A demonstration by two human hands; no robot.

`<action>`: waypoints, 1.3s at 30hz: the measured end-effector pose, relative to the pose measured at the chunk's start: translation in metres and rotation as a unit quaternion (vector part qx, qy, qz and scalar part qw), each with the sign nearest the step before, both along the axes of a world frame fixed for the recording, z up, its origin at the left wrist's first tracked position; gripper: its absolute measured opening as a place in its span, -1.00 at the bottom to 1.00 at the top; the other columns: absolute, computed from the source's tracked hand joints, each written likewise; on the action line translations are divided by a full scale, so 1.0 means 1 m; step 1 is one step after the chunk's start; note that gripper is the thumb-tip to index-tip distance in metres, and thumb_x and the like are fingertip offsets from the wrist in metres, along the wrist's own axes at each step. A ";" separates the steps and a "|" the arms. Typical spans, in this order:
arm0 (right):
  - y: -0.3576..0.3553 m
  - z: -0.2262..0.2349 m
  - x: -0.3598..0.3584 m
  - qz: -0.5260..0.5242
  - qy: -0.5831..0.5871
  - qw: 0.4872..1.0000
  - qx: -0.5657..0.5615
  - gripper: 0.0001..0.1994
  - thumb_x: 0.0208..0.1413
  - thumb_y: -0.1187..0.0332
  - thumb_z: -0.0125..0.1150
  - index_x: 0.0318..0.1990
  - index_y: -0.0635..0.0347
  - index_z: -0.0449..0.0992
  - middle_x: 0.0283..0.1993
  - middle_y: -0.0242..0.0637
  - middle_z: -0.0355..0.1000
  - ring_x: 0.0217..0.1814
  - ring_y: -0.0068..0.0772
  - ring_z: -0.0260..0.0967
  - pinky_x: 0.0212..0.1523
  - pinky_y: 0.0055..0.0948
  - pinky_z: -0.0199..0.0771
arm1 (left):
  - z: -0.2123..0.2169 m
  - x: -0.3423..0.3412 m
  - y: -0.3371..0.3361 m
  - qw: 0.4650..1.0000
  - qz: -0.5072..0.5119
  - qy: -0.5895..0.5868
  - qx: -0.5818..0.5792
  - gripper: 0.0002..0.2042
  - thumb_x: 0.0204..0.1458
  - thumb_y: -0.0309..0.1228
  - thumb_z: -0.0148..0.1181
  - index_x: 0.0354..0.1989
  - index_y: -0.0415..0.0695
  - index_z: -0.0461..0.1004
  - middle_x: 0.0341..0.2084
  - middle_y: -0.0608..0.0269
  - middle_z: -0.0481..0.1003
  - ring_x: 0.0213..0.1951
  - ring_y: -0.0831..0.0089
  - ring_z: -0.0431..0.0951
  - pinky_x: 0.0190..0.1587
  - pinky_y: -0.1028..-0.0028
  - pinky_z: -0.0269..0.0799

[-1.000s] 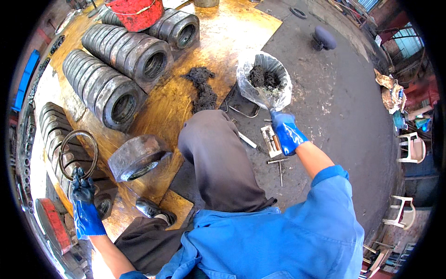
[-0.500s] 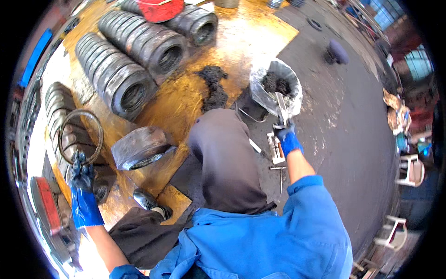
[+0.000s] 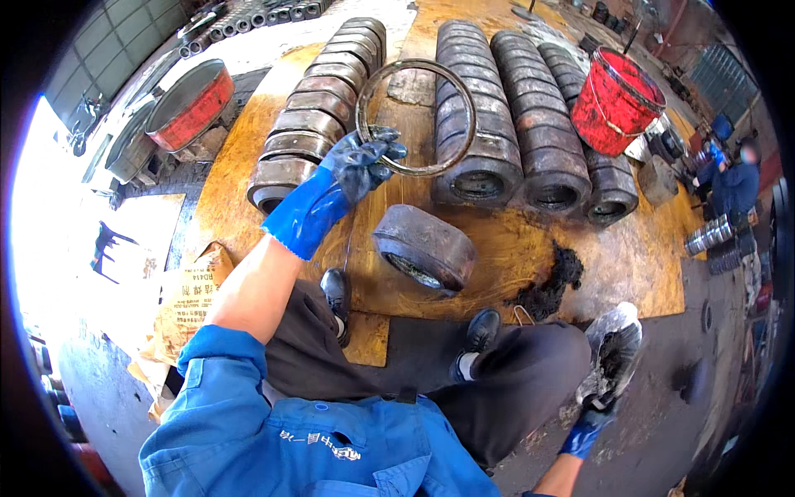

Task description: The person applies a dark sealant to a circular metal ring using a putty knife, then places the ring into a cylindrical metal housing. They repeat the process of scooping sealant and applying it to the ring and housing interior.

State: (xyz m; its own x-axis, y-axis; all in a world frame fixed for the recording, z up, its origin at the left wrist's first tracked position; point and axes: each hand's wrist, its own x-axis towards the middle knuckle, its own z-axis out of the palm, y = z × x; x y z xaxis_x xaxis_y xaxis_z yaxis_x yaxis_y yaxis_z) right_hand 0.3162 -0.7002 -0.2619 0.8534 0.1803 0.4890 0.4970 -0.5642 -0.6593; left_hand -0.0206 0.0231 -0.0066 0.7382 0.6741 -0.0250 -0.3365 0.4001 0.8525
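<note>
My left hand [image 3: 364, 161], in a blue rubber glove blackened at the fingers, pinches the lower left edge of a thin metal ring [image 3: 414, 64]. The ring is raised over the floor boards. Below it lies a single thick, dark, hollow cylindrical part [image 3: 426, 248], tilted on its side. My right hand [image 3: 598, 410], gloved alike, is closed at the near edge of a plastic-lined bucket [image 3: 633, 319] holding black, greasy-looking paste [image 3: 614, 356]. A flat-bladed scraper showed in that hand half a second ago; the bucket edge and glove now mostly hide it.
Rows of similar thick cylinders [image 3: 476, 108] lie on yellow boards [image 3: 373, 286] ahead. A smear of black paste [image 3: 556, 282] is near my right knee. A red bucket [image 3: 609, 99] stands back right, a red-sided round tub [image 3: 195, 103] back left. Another person [image 3: 733, 186] sits far right.
My view has swung left, so the bucket now sits at lower right. The left hand still holds the ring, now extended ahead of me. My right hand stays by the lined bucket.
</note>
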 end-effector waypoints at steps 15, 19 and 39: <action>0.434 0.296 -0.052 0.433 0.520 0.666 0.315 -0.56 0.19 0.03 0.22 -0.04 0.27 0.50 -0.38 -0.07 0.57 -0.57 -0.28 0.50 -0.50 -0.31 0.58 | 0.024 -0.009 -0.008 0.987 -0.039 0.056 0.144 -0.65 0.17 -0.33 0.22 0.08 -0.19 0.42 -0.23 0.16 0.58 -0.30 0.50 0.53 -0.36 0.56 0.45; 0.441 0.299 -0.052 0.497 0.420 0.754 0.086 -0.47 0.20 0.01 0.21 0.11 0.30 0.44 -0.31 -0.14 0.58 -0.41 -0.41 0.54 -0.41 -0.47 0.56 | 0.027 -0.016 -0.001 0.973 -0.037 0.136 0.183 -0.62 0.16 -0.29 0.23 0.09 -0.20 0.41 -0.25 0.17 0.58 -0.36 0.57 0.51 -0.40 0.59 0.43; 0.451 0.265 -0.059 0.455 0.392 0.793 0.103 -0.61 0.27 0.25 0.17 0.15 0.30 0.43 -0.21 -0.26 0.51 -0.16 -0.47 0.51 -0.25 -0.50 0.57 | 0.040 0.005 -0.028 0.916 -0.067 0.312 0.242 -0.73 0.22 -0.43 0.08 0.08 -0.16 0.44 -0.44 0.34 0.55 -0.64 0.70 0.30 -0.61 0.68 0.19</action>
